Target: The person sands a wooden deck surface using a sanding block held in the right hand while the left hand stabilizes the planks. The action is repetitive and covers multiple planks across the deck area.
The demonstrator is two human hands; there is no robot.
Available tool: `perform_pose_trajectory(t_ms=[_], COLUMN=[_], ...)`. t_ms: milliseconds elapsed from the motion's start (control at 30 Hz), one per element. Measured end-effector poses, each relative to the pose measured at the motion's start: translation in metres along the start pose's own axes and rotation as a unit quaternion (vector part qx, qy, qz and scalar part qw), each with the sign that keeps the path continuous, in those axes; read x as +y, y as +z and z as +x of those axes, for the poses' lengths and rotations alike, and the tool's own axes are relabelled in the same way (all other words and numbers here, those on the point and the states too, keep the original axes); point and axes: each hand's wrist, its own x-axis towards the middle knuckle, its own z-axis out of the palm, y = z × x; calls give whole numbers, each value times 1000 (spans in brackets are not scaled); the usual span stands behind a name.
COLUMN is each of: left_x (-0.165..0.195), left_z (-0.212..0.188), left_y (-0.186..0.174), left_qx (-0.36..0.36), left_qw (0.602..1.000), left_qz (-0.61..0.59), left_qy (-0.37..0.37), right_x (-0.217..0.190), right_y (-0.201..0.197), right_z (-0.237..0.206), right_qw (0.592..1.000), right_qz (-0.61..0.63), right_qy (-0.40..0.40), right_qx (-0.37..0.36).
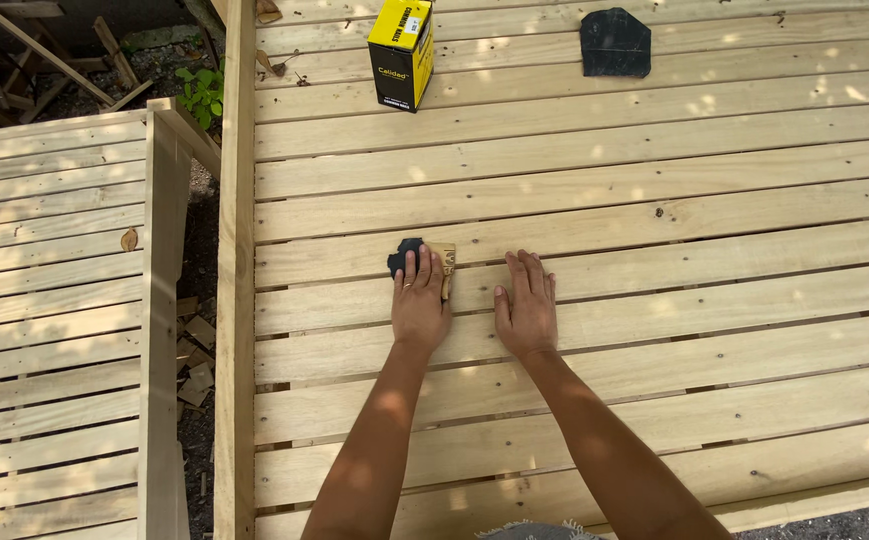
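The left hand (420,300) presses flat, fingers together, on the folded sandpaper sheet (424,259), pinning it against 1 plank (654,215). The right hand (526,305) rests empty just beside, fingers slightly apart, apparently bracing.

We see two bare forearms with no sleeves, our left hand (420,305) wearing a thin ring on one finger, our right hand (526,312) plain, with short, unpainted nails on both.
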Motion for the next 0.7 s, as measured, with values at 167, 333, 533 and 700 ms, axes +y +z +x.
perform_pose_trajectory(t_ms=[167, 333, 533, 700], left_x=[64, -19, -70, -69], left_z=[21, 27, 10, -7], left_y=[13, -17, -43, -31], left_qx=[-6, 127, 138, 127], left_qw=[982, 982, 970, 987], left_qz=[-111, -129, -191, -87], left_qy=[150, 46, -53, -40], right_x=[12, 14, 18, 35], right_y=[-3, -1, -1, -11], right_z=[-6, -8, -6, 16], right_qw=[994, 995, 995, 989], right_qz=[67, 41, -9, -73], right_qy=[7, 39, 79, 126], right_qx=[88, 82, 67, 3])
